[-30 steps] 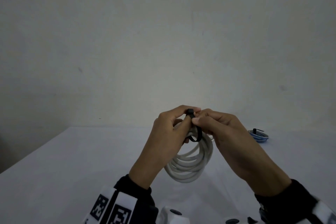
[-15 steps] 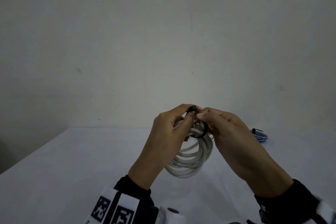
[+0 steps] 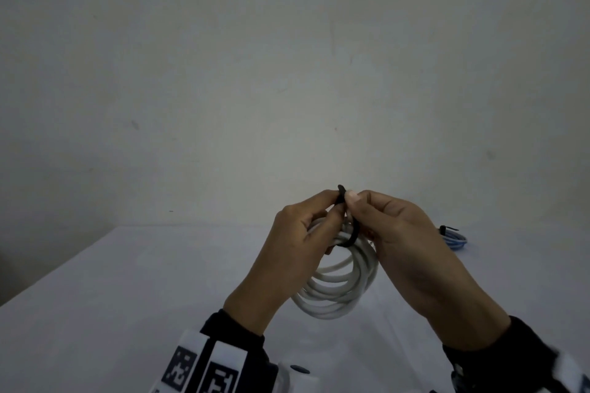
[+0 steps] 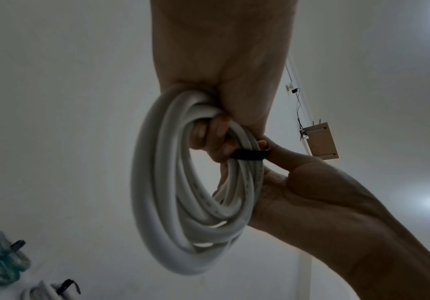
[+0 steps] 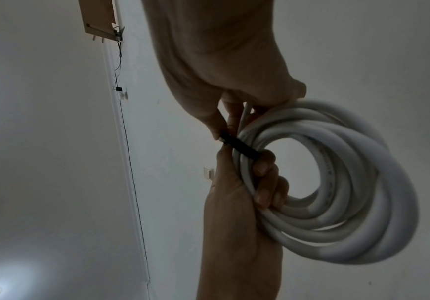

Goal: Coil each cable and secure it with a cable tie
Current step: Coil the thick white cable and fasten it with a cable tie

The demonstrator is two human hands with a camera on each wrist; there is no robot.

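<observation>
The person holds a coil of thick white round cable (image 3: 338, 284) up in the air above the pale bench (image 3: 127, 297), between both hands. A thin black plastic cable tie (image 3: 342, 199) is looped round the top of the bundle, its band crossing the strands (image 4: 247, 154). The left hand (image 3: 297, 233) has its lower fingers curled through the coil, gripping the strands, while its thumb and forefinger pinch the tie at the top. The right hand (image 3: 396, 233) is closed too, thumb and forefinger pinching the same tie from the other side, with its lower fingers against the coil.

The step in hand looks like drawing the tie tight. To do it well, the left hand should keep all the loops gathered so none slips out of the band, and steady the tie's head while the right hand pulls the tail straight through, in line with the head, not sideways. The loop appears slack against the bundle, so more pulling is likely needed.

A blue-and-white coiled cable (image 3: 455, 238), already tied, lies on the bench well to the right.
</observation>
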